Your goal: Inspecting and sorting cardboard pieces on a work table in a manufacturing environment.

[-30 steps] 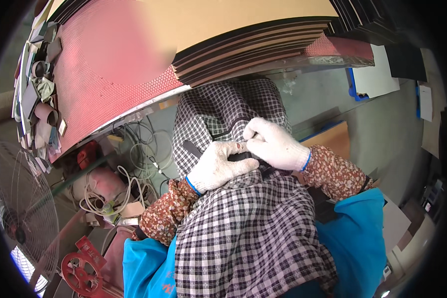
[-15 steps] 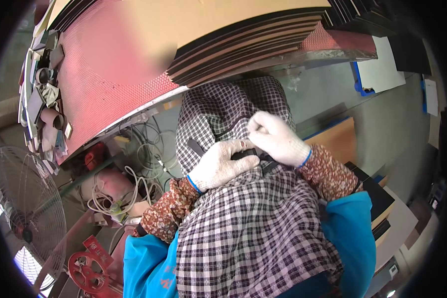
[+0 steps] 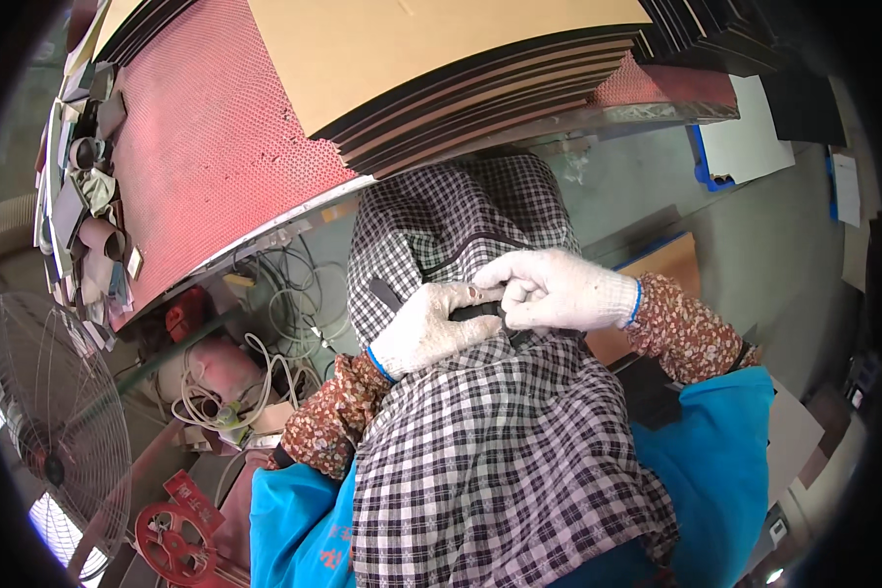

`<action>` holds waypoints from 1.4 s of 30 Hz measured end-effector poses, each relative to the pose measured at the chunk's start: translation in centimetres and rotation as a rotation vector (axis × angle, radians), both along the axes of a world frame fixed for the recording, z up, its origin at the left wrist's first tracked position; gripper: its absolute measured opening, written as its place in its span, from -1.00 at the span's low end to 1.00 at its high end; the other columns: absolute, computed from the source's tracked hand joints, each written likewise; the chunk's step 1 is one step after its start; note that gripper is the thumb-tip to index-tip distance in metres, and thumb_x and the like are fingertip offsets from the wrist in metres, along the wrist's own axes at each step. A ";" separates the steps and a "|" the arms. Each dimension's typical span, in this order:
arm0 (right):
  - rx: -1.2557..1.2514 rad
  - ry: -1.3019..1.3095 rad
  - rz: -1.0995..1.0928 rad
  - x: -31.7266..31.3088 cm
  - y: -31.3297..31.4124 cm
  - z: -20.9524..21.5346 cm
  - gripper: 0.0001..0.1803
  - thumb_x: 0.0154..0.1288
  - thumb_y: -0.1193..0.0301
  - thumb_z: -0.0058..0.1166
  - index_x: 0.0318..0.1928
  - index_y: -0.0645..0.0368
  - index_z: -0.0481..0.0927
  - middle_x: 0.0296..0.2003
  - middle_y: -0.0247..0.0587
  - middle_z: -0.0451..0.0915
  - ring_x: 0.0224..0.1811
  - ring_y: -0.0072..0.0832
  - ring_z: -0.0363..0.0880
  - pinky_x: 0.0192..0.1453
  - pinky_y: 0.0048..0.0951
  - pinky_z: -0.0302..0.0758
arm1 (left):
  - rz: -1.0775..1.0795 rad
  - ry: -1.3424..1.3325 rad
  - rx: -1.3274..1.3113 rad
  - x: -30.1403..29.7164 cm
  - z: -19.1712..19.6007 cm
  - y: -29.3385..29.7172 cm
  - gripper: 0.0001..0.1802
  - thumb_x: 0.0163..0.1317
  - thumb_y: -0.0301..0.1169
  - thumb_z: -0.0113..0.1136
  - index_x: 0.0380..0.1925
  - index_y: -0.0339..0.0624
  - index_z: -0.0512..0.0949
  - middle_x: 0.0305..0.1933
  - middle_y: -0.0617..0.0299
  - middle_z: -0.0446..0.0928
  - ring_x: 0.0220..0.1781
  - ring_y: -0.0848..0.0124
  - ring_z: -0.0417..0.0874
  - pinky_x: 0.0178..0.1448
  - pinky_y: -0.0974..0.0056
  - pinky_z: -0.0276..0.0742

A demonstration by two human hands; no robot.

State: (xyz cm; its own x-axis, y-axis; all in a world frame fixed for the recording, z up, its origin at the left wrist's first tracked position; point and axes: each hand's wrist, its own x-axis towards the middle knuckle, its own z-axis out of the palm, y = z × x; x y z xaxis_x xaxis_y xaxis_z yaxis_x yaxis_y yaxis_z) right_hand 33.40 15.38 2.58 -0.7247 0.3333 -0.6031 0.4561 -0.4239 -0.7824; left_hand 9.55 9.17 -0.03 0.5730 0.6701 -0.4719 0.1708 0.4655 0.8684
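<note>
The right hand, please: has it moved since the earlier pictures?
No: the right hand still meets the left hand on the dark piece, same spot on the checked cloth.

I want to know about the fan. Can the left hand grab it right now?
Probably not. The left hand is at the black piece on the checked apron; the fan stands well off beside it.

We see knitted white cotton gloves on the left hand [image 3: 429, 328] and right hand [image 3: 559, 289], a soft woven checked cloth [image 3: 500, 461], a matt black strap [image 3: 475, 312], a rough perforated red mat [image 3: 216, 147], smooth tan cardboard [image 3: 421, 49] and a metal wire fan [image 3: 44, 431].
</note>
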 end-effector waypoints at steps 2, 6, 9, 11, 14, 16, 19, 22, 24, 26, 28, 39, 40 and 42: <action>-0.172 -0.045 -0.196 -0.5 -0.4 0.7 -0.58 0.43 0.48 0.16 0.25 0.25 0.49 -0.34 -0.39 0.63 -0.48 -0.69 0.57 -0.42 -0.60 0.49 | 0.005 -0.013 -0.104 -0.2 0.3 0.3 -0.56 0.40 -0.38 0.37 0.24 -0.24 0.64 -0.05 0.24 0.73 -0.11 0.56 0.70 0.00 0.39 0.66; -0.083 -0.047 -0.123 -0.7 -0.8 0.0 -0.69 0.47 0.44 0.08 0.16 0.22 0.51 -0.23 -0.26 0.64 -0.31 -0.57 0.62 -0.23 -0.47 0.57 | -0.011 -0.030 -0.131 -0.2 0.4 0.5 -0.57 0.38 -0.36 0.38 0.22 -0.22 0.66 -0.08 0.26 0.73 -0.17 0.59 0.70 -0.04 0.39 0.67; 0.222 -0.111 -0.058 -1.1 -0.9 -0.3 -0.76 0.49 0.41 0.00 0.08 0.20 0.54 -0.20 -0.17 0.65 -0.22 -0.42 0.64 -0.08 -0.35 0.60 | -0.019 -0.038 -0.203 0.4 0.4 0.3 -0.60 0.30 -0.34 0.47 0.10 -0.25 0.71 -0.13 0.25 0.74 -0.20 0.55 0.71 -0.02 0.35 0.67; 0.280 -0.141 -0.116 -1.6 -1.0 -0.9 -0.78 0.51 0.37 -0.05 0.01 0.20 0.55 -0.18 -0.07 0.67 -0.18 -0.25 0.68 0.00 -0.21 0.60 | 0.074 0.021 -0.012 1.5 1.0 0.2 -0.62 0.27 -0.32 0.51 0.03 -0.28 0.73 -0.17 0.24 0.75 -0.20 0.53 0.72 -0.01 0.33 0.67; 0.420 -0.278 -0.168 -3.0 0.2 -1.3 -0.78 0.47 0.39 0.02 0.01 0.23 0.55 -0.14 -0.03 0.67 -0.10 -0.18 0.67 0.05 -0.23 0.60 | 0.097 0.078 -0.066 1.9 1.0 0.8 -0.61 0.33 -0.26 0.47 0.04 -0.31 0.73 -0.13 0.21 0.77 -0.19 0.57 0.70 -0.01 0.35 0.66; 0.381 -0.287 -0.149 -3.8 0.9 -1.0 -0.79 0.47 0.39 0.03 0.00 0.23 0.55 -0.15 -0.03 0.66 -0.10 -0.19 0.68 0.06 -0.22 0.60 | 0.107 0.069 -0.132 1.9 0.7 0.6 -0.61 0.34 -0.25 0.46 0.03 -0.32 0.73 -0.12 0.20 0.77 -0.19 0.58 0.70 -0.01 0.36 0.66; 0.370 -0.260 -0.129 -3.6 0.6 -1.9 -0.77 0.47 0.32 0.01 -0.05 0.20 0.55 -0.18 -0.02 0.68 -0.11 -0.12 0.70 0.02 -0.14 0.60 | 0.197 -0.025 -0.143 2.2 0.1 -0.1 -0.64 0.37 -0.30 0.41 0.02 -0.35 0.70 -0.14 0.23 0.76 -0.21 0.59 0.68 -0.02 0.38 0.65; 0.422 -0.223 -0.188 -3.0 0.1 -2.5 -0.79 0.44 0.35 0.05 -0.10 0.24 0.57 -0.20 -0.04 0.67 -0.12 -0.20 0.68 0.02 -0.20 0.60 | 0.081 0.010 -0.192 2.3 1.1 1.3 -0.70 0.31 -0.36 0.39 -0.07 -0.32 0.62 -0.32 0.35 0.65 -0.39 0.67 0.55 -0.30 0.44 0.55; 0.340 -0.234 -0.311 -2.2 -0.4 -3.1 -0.82 0.42 0.39 0.07 -0.14 0.27 0.57 -0.21 -0.08 0.66 -0.14 -0.32 0.66 0.00 -0.27 0.59 | 0.020 0.055 -0.195 2.3 0.6 1.6 -0.71 0.30 -0.35 0.40 -0.10 -0.30 0.61 -0.35 0.37 0.62 -0.44 0.68 0.51 -0.39 0.46 0.49; 0.260 -0.254 -0.372 -1.6 -1.0 -3.1 -0.85 0.42 0.43 0.08 -0.14 0.27 0.58 -0.23 -0.17 0.64 -0.16 -0.44 0.62 -0.03 -0.35 0.58 | -0.011 0.089 -0.165 2.4 0.4 1.3 -0.75 0.31 -0.35 0.40 -0.17 -0.28 0.58 -0.43 0.35 0.58 -0.59 0.67 0.46 -0.60 0.47 0.37; 0.211 -0.223 -0.473 -0.4 -2.5 -4.6 -0.91 0.41 0.48 0.09 -0.17 0.25 0.59 -0.26 -0.37 0.59 -0.21 -0.66 0.53 -0.11 -0.48 0.55 | -0.056 0.104 -0.184 2.5 0.4 1.5 -0.74 0.31 -0.35 0.40 -0.16 -0.29 0.58 -0.45 0.34 0.59 -0.61 0.67 0.47 -0.61 0.48 0.38; -0.186 0.351 -0.552 0.5 -3.1 -3.4 -0.65 0.47 0.51 0.16 0.20 0.31 0.49 -0.17 -0.32 0.64 -0.14 -0.63 0.60 -0.02 -0.56 0.57 | -0.020 0.135 -0.314 2.6 0.8 1.6 -0.75 0.29 -0.37 0.42 -0.17 -0.30 0.62 -0.42 0.35 0.61 -0.46 0.63 0.57 -0.38 0.42 0.54; -0.125 0.292 -0.380 0.7 -2.7 -3.6 -0.51 0.45 0.54 0.16 0.33 0.34 0.40 -0.11 -0.25 0.67 -0.06 -0.59 0.65 0.05 -0.51 0.59 | -0.018 0.127 -0.272 2.4 0.6 1.5 -0.78 0.30 -0.39 0.39 -0.18 -0.29 0.62 -0.42 0.35 0.61 -0.45 0.64 0.57 -0.38 0.42 0.54; -0.089 0.270 -0.326 1.3 -2.1 -3.2 -0.51 0.44 0.53 0.17 0.33 0.35 0.42 -0.10 -0.22 0.68 -0.04 -0.57 0.66 0.07 -0.48 0.60 | -0.015 0.137 -0.197 2.5 0.5 1.4 -0.83 0.29 -0.44 0.34 -0.17 -0.27 0.63 -0.40 0.34 0.63 -0.44 0.66 0.56 -0.38 0.42 0.54</action>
State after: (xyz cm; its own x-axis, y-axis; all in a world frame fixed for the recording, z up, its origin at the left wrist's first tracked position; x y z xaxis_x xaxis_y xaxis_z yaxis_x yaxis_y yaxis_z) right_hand 34.72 13.32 -0.57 -0.7261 0.5259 -0.4429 0.0712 -0.5832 -0.8092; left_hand 12.01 10.60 0.43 0.5033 0.5494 -0.6669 0.2890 0.6203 0.7292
